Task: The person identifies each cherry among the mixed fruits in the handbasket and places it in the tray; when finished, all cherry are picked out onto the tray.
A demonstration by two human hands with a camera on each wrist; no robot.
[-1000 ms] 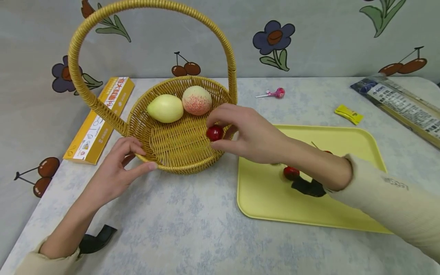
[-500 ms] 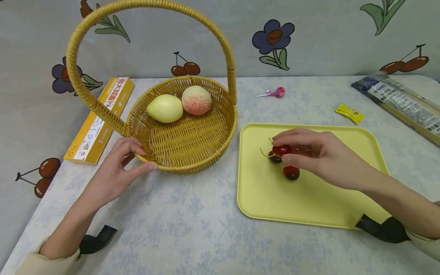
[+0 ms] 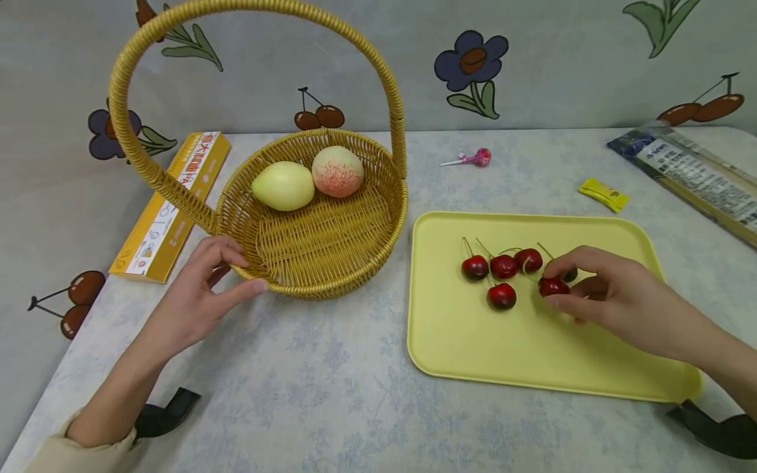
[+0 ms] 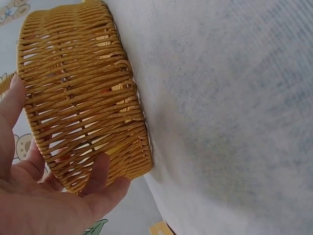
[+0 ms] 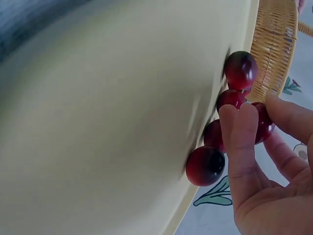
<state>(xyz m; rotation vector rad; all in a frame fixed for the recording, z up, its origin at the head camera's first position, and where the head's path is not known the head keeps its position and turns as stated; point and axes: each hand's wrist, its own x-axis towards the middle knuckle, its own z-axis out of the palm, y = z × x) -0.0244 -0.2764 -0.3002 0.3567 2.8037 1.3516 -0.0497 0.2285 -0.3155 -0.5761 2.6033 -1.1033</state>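
In the head view my left hand (image 3: 204, 295) holds the near-left rim of a yellow wicker basket (image 3: 325, 289), its thumb along the edge. The left wrist view shows fingers (image 4: 98, 174) against the woven side. Inside lie a pale yellow-green fruit (image 3: 284, 186) and a peach (image 3: 338, 171). My right hand (image 3: 621, 302) pinches a dark red cherry (image 3: 552, 287) between thumb and fingers, low over the yellow tray (image 3: 461, 348). Several other stemmed cherries (image 3: 501, 296) lie on the tray to its left, and one is partly hidden behind the fingers.
An orange-and-white box (image 3: 171, 207) lies left of the basket, whose tall handle (image 3: 394, 98) arches above it. Behind the tray are a pink lollipop (image 3: 481, 157) and a yellow-wrapped sweet (image 3: 604, 194). A long packet (image 3: 692, 171) lies at the far right.
My right hand has moved from over the basket with a cherry, back rightward to the tray's right half, uncovering several cherries. My left hand has stayed at the basket's rim.
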